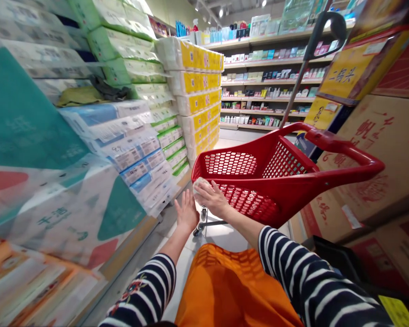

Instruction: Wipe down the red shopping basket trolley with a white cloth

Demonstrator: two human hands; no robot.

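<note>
A red plastic shopping cart point(286, 181) stands before me, its handle bar toward the right. My right hand point(213, 197) presses a crumpled whitish cloth point(199, 190) against the cart's left end, at the rim corner. The fingers lie over the cloth, which they partly hide. Just to the left, my left hand point(188, 211) is raised with its fingers apart and nothing in them. Whether its fingertips touch the cart cannot be made out. Below the basket a caster wheel point(198, 229) shows on the floor.
Stacked tissue packs point(139, 150) line the left side, with a grey-green cloth point(85, 94) on one stack. Yellow-and-white packs point(199, 91) rise behind the cart. Cardboard boxes point(385, 150) crowd the right. A pole with a dark handle point(313, 45) leans behind the cart. Product shelves point(269, 84) stand at the back.
</note>
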